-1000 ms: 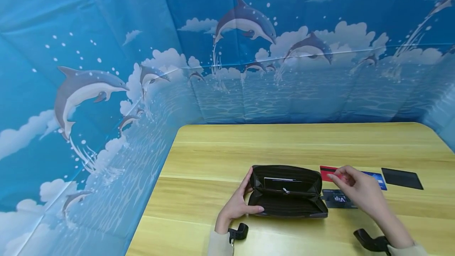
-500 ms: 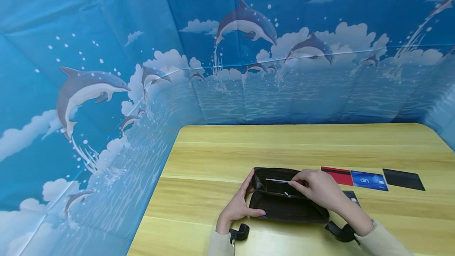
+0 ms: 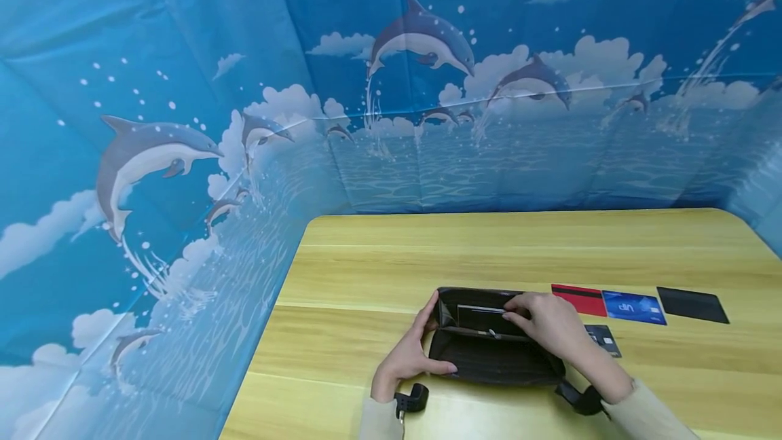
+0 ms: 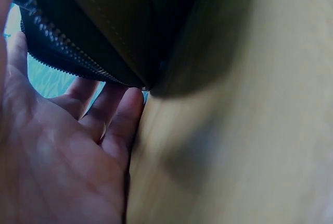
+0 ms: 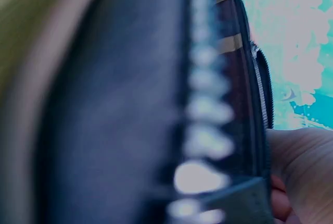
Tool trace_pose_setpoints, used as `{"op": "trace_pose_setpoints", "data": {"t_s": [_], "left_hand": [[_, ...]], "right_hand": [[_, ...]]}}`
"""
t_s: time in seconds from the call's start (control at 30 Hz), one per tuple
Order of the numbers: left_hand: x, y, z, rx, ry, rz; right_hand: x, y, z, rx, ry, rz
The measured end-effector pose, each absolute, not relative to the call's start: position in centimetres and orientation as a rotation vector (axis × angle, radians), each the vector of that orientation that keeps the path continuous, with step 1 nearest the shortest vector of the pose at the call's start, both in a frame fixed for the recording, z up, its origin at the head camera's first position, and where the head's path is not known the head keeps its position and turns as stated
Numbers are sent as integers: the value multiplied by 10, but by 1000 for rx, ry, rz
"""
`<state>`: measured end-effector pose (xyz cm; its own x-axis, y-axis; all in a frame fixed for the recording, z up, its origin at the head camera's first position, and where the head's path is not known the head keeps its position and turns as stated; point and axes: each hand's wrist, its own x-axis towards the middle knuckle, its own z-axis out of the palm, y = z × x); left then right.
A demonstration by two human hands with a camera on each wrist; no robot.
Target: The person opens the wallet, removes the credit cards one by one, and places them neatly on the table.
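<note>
A black zip wallet (image 3: 497, 360) lies spread open on the wooden table. My left hand (image 3: 406, 355) grips its left end, thumb on the front flap and fingers behind. In the left wrist view, fingertips of the left hand (image 4: 62, 146) touch the zipped edge. My right hand (image 3: 546, 324) reaches into the wallet from the right, thumb and fingers pinching at an inner panel, beside the pale-edged card (image 3: 476, 309) in a slot. The right wrist view shows the right hand (image 5: 307, 166) against the wallet; its fingertips are partly hidden.
Right of the wallet lie a red card (image 3: 580, 300), a blue card (image 3: 634, 308) and a plain black card (image 3: 693, 305). A dark card (image 3: 605, 340) is partly covered by the right hand. A dolphin-printed curtain (image 3: 421, 155) stands behind the table.
My right hand has moved left from above the red card to the inside of the wallet, where it has stayed. The left hand keeps its grip on the wallet.
</note>
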<state>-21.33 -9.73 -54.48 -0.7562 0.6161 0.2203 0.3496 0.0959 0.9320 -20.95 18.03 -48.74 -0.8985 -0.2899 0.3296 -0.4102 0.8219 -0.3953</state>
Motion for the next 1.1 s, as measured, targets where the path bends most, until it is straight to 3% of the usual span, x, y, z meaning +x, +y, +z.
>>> {"op": "trace_pose_setpoints", "data": {"t_s": [1.1], "left_hand": [[-212,-99,-542,968,2130,1717]], "right_hand": [[-215,181,-500,514,-2687,627]]}}
